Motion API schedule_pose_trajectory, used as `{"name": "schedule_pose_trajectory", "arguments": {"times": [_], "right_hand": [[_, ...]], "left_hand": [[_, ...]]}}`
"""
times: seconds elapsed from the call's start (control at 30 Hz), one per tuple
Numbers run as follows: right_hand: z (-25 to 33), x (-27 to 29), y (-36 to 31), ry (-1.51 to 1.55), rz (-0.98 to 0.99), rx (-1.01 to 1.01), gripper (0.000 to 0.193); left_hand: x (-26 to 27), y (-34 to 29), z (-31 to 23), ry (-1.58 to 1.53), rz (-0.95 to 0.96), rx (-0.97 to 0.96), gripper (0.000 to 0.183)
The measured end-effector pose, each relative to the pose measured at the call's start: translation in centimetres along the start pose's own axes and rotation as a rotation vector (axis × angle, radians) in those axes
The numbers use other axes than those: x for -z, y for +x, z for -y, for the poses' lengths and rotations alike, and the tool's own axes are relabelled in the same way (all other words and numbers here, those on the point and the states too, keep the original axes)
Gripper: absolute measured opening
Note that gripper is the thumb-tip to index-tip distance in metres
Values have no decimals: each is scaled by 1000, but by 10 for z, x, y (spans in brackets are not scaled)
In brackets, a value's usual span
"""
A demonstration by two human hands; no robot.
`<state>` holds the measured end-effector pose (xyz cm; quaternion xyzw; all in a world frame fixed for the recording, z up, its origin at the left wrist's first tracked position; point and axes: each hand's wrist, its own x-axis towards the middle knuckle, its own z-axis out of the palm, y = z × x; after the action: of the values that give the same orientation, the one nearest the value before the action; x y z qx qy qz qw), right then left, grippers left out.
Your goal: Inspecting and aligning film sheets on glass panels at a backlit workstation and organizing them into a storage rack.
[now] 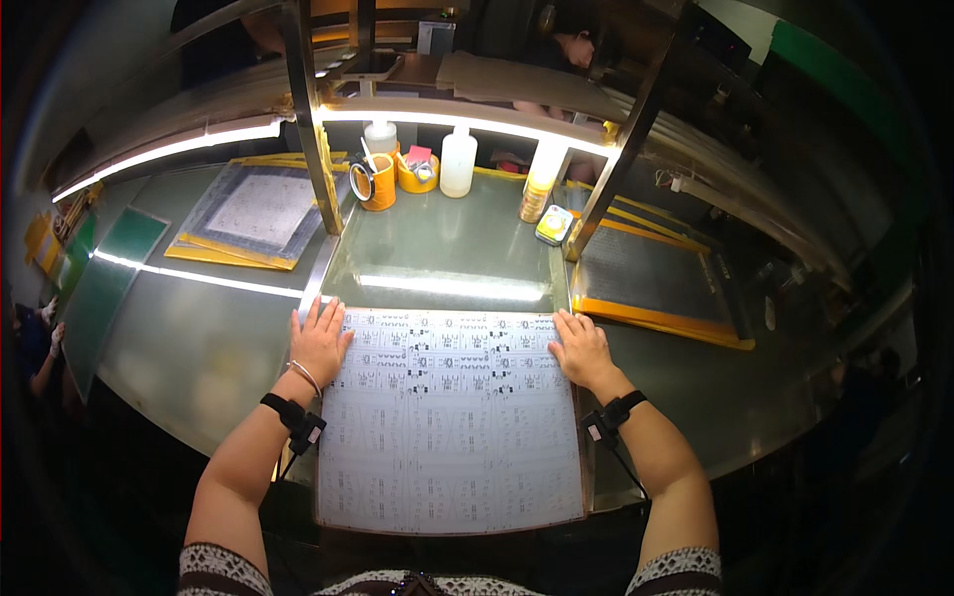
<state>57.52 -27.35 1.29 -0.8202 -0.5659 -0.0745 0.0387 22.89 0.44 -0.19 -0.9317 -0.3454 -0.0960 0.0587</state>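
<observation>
A large white panel (452, 422) printed with rows of dark circuit patterns lies in front of me on the glass-topped table. Its near end comes down to the table's front edge, closest to my body. My left hand (318, 343) rests at the panel's upper left corner, fingers spread and pointing away from me, thumb on the printed face. At the opposite corner, my right hand (584, 348) lies along the right edge. Its fingers are extended and its thumb touches the panel. Neither hand is wrapped around anything that I can see.
Framed screens (253, 209) lie at left, with another frame (666, 283) at right. Behind the panel stand a white bottle (458, 164), tape rolls (417, 174), an orange cup (377, 184) and a small tin (554, 225). Metal posts (316, 129) flank them. A green board (119, 263) stands far left, near another person's gloved hand.
</observation>
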Motion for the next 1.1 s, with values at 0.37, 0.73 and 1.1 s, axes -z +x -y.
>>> {"name": "schedule_pose_trajectory", "arguments": {"times": [0.37, 0.73, 1.1], "right_hand": [[-3, -5, -14, -35, 0, -79, 57], [66, 63, -247, 201, 190, -30, 66], [105, 78, -292, 787, -70, -620, 34]], "left_hand": [[-1, -2, -4, -64, 114, 11, 72], [21, -5, -9, -13, 224, 127, 80], [115, -240, -28, -237, -186, 324, 62]]}}
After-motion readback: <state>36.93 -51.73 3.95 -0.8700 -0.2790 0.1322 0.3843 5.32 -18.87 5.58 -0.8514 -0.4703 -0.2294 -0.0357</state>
